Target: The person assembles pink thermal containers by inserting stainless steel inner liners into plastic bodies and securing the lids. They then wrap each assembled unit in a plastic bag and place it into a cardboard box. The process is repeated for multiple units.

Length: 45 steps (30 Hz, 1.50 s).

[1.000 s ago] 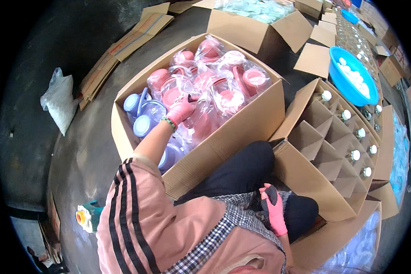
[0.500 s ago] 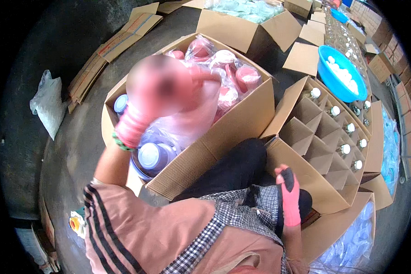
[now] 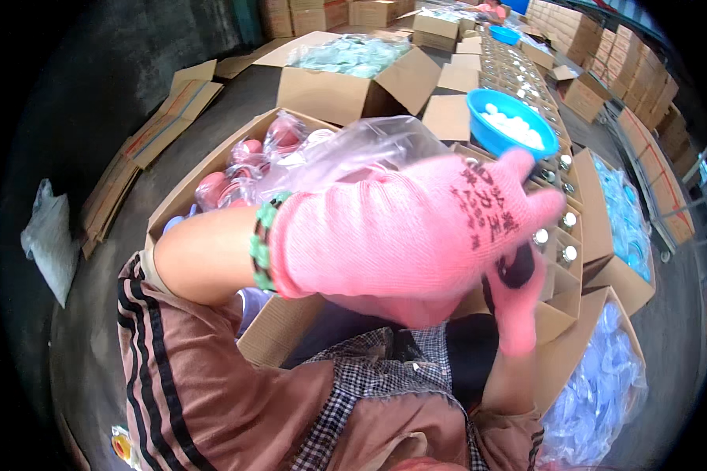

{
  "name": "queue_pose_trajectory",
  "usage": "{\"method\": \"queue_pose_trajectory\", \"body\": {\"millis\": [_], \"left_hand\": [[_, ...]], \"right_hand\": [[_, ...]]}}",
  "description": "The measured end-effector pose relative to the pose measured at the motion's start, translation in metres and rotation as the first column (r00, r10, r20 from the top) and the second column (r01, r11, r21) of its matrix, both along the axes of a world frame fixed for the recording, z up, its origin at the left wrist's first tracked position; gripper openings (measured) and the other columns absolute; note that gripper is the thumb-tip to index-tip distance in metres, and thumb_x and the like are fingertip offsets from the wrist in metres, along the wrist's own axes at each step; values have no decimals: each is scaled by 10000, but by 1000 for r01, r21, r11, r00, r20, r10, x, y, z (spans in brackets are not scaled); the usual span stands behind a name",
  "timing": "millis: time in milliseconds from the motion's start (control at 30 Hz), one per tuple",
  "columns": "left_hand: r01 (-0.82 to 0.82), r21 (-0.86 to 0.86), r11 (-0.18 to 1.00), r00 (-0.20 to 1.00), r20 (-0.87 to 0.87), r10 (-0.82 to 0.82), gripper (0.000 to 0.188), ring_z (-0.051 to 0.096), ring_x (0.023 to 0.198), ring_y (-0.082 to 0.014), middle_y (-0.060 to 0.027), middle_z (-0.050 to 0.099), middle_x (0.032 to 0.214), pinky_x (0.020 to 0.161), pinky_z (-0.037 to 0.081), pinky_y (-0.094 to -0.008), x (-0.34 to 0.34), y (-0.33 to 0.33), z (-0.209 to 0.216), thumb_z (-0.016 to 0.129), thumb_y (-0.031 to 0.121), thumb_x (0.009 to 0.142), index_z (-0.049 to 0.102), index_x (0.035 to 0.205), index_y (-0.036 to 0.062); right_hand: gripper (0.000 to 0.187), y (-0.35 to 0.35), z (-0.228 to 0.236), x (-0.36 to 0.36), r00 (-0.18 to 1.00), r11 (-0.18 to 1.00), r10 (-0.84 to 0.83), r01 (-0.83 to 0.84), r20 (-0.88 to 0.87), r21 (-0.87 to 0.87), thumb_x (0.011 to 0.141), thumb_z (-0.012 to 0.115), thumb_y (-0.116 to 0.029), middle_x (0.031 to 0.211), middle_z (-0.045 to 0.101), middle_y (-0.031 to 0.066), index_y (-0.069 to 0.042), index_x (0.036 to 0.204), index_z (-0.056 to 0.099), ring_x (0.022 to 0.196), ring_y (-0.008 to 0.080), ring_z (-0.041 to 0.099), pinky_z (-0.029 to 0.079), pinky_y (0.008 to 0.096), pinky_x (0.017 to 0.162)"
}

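Two pink-gloved hands meet: left hand (image 3: pixel 401 235) grips a clear plastic bag (image 3: pixel 361 149), right hand (image 3: pixel 514 302) half-hidden, grip unclear.

My left hand (image 3: pixel 404 231), in a pink glove, is raised close to the camera, back facing me, fingers pointing right and curled. A green bead bracelet (image 3: pixel 261 245) circles its wrist. My right hand (image 3: pixel 514 302), also gloved, sits just below it, fingers up.

Two pink-gloved hands (image 3: pixel 416 235), one blue bowl (image 3: pixel 512 124), perhaps four open boxes (image 3: pixel 353 86)
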State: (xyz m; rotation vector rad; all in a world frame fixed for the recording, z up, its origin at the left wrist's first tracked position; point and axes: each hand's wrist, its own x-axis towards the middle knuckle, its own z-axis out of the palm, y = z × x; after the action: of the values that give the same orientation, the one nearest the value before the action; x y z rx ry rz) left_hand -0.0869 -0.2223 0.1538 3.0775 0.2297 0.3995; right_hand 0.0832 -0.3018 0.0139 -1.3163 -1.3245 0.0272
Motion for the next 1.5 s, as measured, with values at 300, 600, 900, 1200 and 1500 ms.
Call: {"method": "queue_pose_trajectory", "body": {"millis": [300, 600, 900, 1200, 1500], "left_hand": [[-620, -399, 675, 783, -253, 569, 735, 185, 1276, -299, -230, 267, 1323, 1028, 172, -321, -76, 125, -170, 566, 367, 785, 218, 1316, -4], [-531, -775, 343, 450, 85, 889, 173, 410, 548, -63, 38, 515, 650, 495, 338, -215, -117, 137, -238, 570, 197, 816, 589, 801, 26], [-953, 255, 162, 215, 196, 957, 503, 441, 1055, -379, -234, 431, 1193, 893, 350, -415, -260, 212, -234, 559, 281, 777, 418, 1201, 50], [18, -175, 984, 1000, -3, -19, 820, 324, 1173, -363, -199, 335, 1277, 977, 264, -390, 68, 123, -155, 692, 325, 605, 317, 1278, 47], [-49, -212, 976, 976, 195, 92, 394, 510, 893, -327, -144, 552, 913, 806, 400, -396, 129, 73, -225, 695, 221, 579, 564, 906, 45]], "right_hand": [[235, -93, -78, 59, 731, 956, -247, 290, -636, -38, 871, 489, -222, 886, 534, 49, -7, 959, 521, 833, 109, 503, 406, 266, 763], [210, -137, -143, 111, 685, 865, 161, 249, -711, 436, 842, 462, -251, 1013, 486, 162, -66, 774, 388, 948, 286, 476, 427, 406, 856], [213, -156, -216, 135, 797, 803, 104, 286, -595, 523, 825, 489, -287, 1057, 468, 107, -121, 953, 455, 1031, 197, 439, 365, 296, 880], [542, -102, -187, 86, 861, 923, -275, 361, -428, 135, 790, 482, -495, 1087, 480, 157, -3, 1011, 426, 1050, 299, 454, 331, 438, 924], [401, -119, -198, 66, 160, 924, -191, 363, -968, -122, 813, 484, -491, 888, 515, 29, -110, 935, 505, 882, 168, 510, 422, 295, 784]]}}
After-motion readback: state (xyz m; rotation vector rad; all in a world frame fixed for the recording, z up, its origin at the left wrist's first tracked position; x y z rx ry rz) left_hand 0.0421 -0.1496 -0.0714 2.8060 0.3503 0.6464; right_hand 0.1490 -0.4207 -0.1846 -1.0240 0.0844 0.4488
